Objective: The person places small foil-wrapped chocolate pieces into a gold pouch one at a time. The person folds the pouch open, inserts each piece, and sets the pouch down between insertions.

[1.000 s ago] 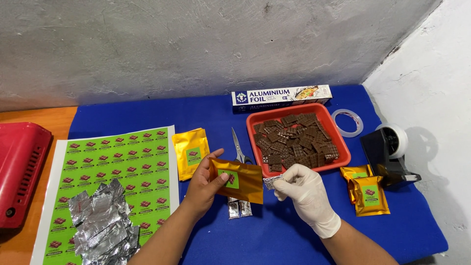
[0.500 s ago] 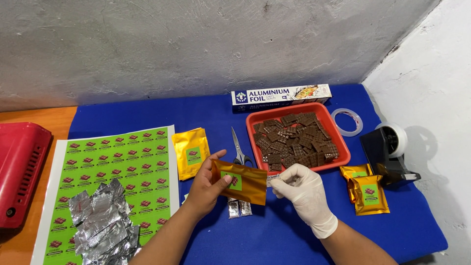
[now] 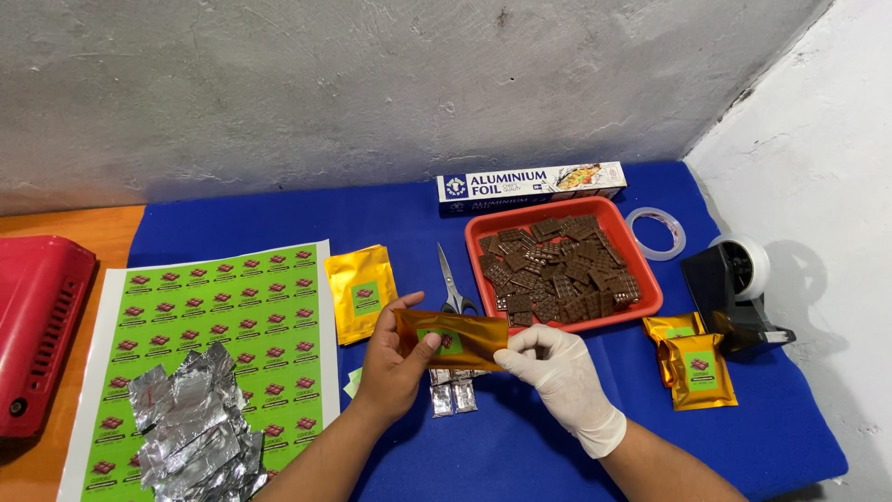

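Centre frame: one gold pouch (image 3: 457, 338), green label, held flat; bare left hand (image 3: 390, 364) and gloved right hand (image 3: 557, 369) each pinch an end. Three more pouches: one (image 3: 361, 292) centre-left, two (image 3: 695, 364) right.

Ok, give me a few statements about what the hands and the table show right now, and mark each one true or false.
1. Both hands hold the gold pouch. True.
2. The left hand wears a white glove. False: it is bare; the right hand is gloved.
3. The red tray holds brown chocolate pieces. True.
4. The scissors lie inside the tray. False: they lie on the blue cloth, left of it.
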